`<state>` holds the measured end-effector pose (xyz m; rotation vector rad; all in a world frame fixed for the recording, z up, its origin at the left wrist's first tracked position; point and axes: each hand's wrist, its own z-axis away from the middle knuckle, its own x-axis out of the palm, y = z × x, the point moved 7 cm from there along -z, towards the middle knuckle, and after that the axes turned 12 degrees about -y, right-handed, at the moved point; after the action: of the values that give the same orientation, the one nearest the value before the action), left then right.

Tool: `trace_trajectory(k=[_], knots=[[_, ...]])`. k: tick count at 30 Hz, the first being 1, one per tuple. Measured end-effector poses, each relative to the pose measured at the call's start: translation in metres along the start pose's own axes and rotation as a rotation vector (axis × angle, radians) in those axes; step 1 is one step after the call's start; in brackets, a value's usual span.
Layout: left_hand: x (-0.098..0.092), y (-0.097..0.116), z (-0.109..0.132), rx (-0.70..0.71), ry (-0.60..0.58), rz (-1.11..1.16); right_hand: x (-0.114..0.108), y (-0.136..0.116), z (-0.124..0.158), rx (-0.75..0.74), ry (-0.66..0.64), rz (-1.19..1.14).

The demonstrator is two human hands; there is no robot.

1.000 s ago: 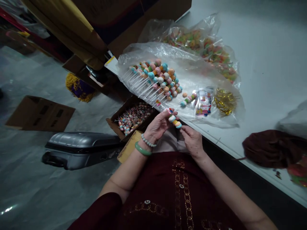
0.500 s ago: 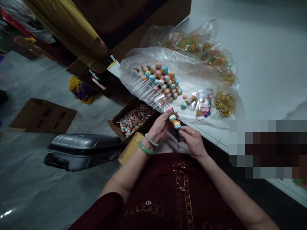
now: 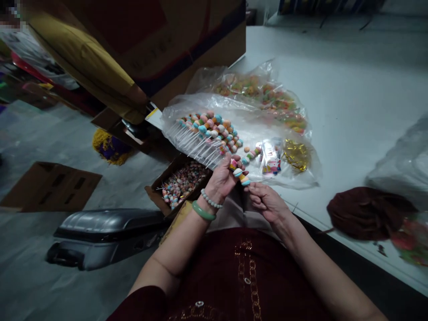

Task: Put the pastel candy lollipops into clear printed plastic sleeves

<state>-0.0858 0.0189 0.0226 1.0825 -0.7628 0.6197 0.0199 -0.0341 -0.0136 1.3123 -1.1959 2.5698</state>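
Note:
My left hand (image 3: pixel 222 177), with a green bangle and a bead bracelet at the wrist, is closed round a candy skewer (image 3: pixel 241 175) of pastel sweets, just in front of the table edge. My right hand (image 3: pixel 265 200) pinches the skewer's lower end with curled fingers. Just beyond my hands, a pile of similar skewers (image 3: pixel 209 131) with white sticks lies on a clear plastic sheet (image 3: pixel 267 120). A few loose skewers (image 3: pixel 251 154), printed small bags (image 3: pixel 270 161) and gold twist ties (image 3: pixel 296 154) lie beside the pile.
A second clear bag of coloured sweets (image 3: pixel 267 96) lies farther back on the white table (image 3: pixel 351 98). A dark red cloth bundle (image 3: pixel 366 213) sits at right. Below the table stand a cardboard box of wrapped skewers (image 3: pixel 182 180), a grey suitcase (image 3: pixel 107 234) and flat cardboard (image 3: pixel 50 185).
The view has tilted so the table sits lower and nearer. Both hands stay on the same skewer, shifted slightly left, with the right fingers still at its lower end.

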Motion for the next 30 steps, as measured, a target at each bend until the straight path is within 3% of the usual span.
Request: trace_trajectory(k=[3,5,8,11,14,17,20,24,27,30], knots=[[0.011,-0.011,-0.008,-0.001,-0.019,-0.040,0.008,0.002,0.003,0.050,-0.137,-0.177],[0.015,-0.024,-0.010,-0.082,-0.035,-0.036,0.011,0.005,0.006,0.056,-0.162,-0.212],[0.014,-0.043,-0.009,-0.245,-0.054,-0.067,-0.002,0.003,0.007,-0.065,0.006,-0.106],[0.010,-0.047,-0.008,-0.291,-0.067,-0.153,-0.026,-0.014,0.017,-0.302,0.310,0.205],[0.007,-0.037,-0.007,-0.284,-0.118,-0.191,-0.036,-0.031,0.030,-0.467,0.498,0.560],[0.008,-0.018,-0.010,-0.226,-0.164,-0.151,-0.033,-0.039,0.039,-0.539,0.580,0.852],[0.009,-0.003,-0.018,-0.182,-0.134,-0.126,-0.023,-0.040,0.045,-0.576,0.629,1.115],[0.018,-0.009,-0.029,-0.146,-0.106,-0.121,-0.010,-0.040,0.052,-0.615,0.718,1.398],[0.027,-0.022,-0.028,-0.048,-0.128,-0.086,-0.013,-0.041,0.053,-0.588,0.720,1.279],[0.027,-0.036,-0.022,-0.028,-0.131,-0.086,-0.031,-0.036,0.041,-0.460,0.527,0.768]])
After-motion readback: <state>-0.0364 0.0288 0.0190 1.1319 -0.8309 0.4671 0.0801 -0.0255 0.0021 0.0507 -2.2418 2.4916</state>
